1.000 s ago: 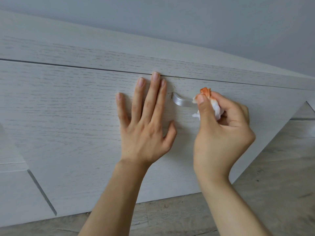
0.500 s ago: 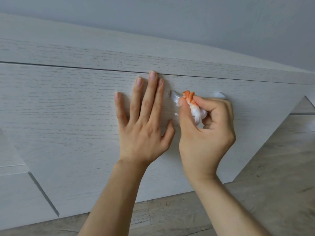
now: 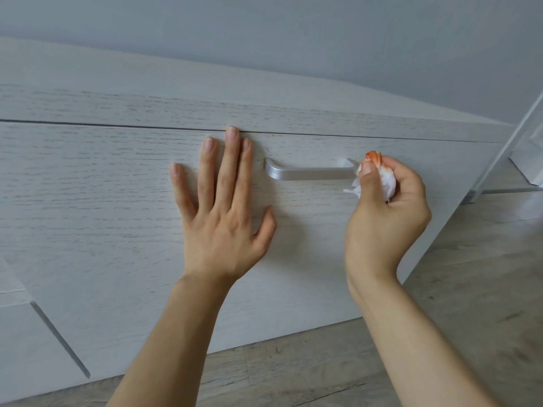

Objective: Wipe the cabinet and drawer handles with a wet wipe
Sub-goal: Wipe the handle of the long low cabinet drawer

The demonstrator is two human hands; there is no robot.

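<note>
A silver bar handle runs across the white wood-grain drawer front. My right hand grips a crumpled white wet wipe with an orange stain at its top, held against the handle's right end. My left hand lies flat on the drawer front just left of the handle, fingers straight and spread, middle fingertip at the seam above the drawer. Nearly the whole length of the handle is exposed.
The cabinet top slopes away under a grey wall. Another cabinet front adjoins at the lower left across a dark gap. Grey wood-look floor runs below and to the right, where a white frame stands.
My right hand slid the wipe left to the handle's left end, then back right to its right end, uncovering the handle. My left hand stayed flat on the drawer front.
</note>
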